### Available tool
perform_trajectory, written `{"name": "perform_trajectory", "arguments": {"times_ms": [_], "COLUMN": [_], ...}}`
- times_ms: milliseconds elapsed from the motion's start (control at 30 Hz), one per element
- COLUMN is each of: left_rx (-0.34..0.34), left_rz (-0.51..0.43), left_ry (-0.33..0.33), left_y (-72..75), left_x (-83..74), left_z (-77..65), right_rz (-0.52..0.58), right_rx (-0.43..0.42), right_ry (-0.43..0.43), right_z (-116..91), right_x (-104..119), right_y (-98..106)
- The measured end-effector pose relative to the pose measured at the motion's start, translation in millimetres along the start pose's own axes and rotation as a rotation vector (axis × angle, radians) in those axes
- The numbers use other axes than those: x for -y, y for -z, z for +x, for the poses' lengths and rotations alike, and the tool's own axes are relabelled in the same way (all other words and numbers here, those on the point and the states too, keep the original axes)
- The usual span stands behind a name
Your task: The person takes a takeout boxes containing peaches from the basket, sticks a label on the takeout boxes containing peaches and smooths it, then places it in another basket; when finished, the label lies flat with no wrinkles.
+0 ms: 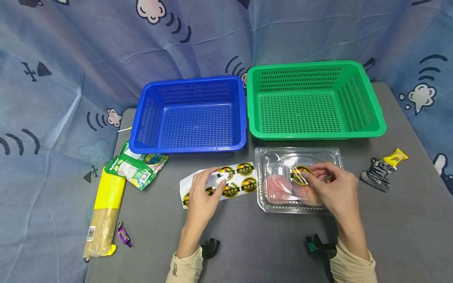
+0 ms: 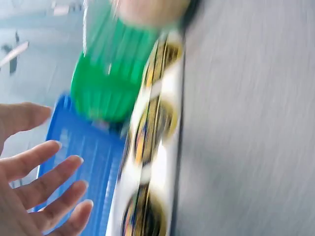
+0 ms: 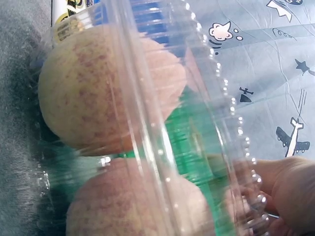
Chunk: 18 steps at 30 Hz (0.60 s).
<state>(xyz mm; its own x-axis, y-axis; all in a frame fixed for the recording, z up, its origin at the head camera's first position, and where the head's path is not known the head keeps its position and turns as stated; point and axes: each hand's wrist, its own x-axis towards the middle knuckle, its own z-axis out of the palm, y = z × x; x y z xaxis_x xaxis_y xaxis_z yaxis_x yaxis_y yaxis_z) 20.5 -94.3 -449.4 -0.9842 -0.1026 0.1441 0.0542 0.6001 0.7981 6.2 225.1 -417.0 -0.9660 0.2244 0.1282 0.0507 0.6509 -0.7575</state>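
Observation:
My right hand [image 1: 334, 188] is over a clear plastic clamshell box [image 1: 263, 157], fingers curled, and pinches the edge of a round black-and-gold fruit sticker [image 1: 299, 175] against the lid. Inside the closed box lie pinkish round fruits that look like peaches [image 3: 98, 93]; the right wrist view shows two through the clear wall. My left hand [image 1: 203, 196] hovers at a white sheet of the same stickers [image 1: 231, 190], its fingers spread and loosely bent. In the left wrist view those fingers [image 2: 54, 182] hold nothing, beside the blurred sheet.
A blue basket [image 1: 187, 151] and a green basket [image 1: 315, 135] stand at the back. On the left lie a green snack bag [image 1: 136, 167], a yellow-topped pack of noodles [image 1: 106, 212] and a purple candy [image 1: 124, 236]. Black [image 1: 376, 175] and yellow wrapped snacks [image 1: 395, 157] lie on the right.

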Motion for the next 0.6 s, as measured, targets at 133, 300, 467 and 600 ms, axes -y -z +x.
{"name": "perform_trajectory", "arguments": {"times_ms": [133,300,467,600], "left_rx": [0.102,0.241,0.304,0.333], "left_rz": [-0.079,-0.105,-0.089,-0.103], "left_ry": [-0.022,-0.028,-0.024,-0.018], "left_y": [-17.3,-31.0,-37.3,-40.7], "left_x": [-15.3,-27.0,-32.0,-35.4], "left_z": [-8.6,-16.9,-21.1,-21.9], "right_rz": [-0.008,-0.012,-0.021,-0.024], "right_rx": [-0.002,-0.001,0.000,-0.010], "right_ry": [-0.002,-0.005,-0.006,0.007], "right_z": [0,0,-1,0], "right_x": [0,-1,-2,-2], "right_y": [0,-1,-2,-3]}}
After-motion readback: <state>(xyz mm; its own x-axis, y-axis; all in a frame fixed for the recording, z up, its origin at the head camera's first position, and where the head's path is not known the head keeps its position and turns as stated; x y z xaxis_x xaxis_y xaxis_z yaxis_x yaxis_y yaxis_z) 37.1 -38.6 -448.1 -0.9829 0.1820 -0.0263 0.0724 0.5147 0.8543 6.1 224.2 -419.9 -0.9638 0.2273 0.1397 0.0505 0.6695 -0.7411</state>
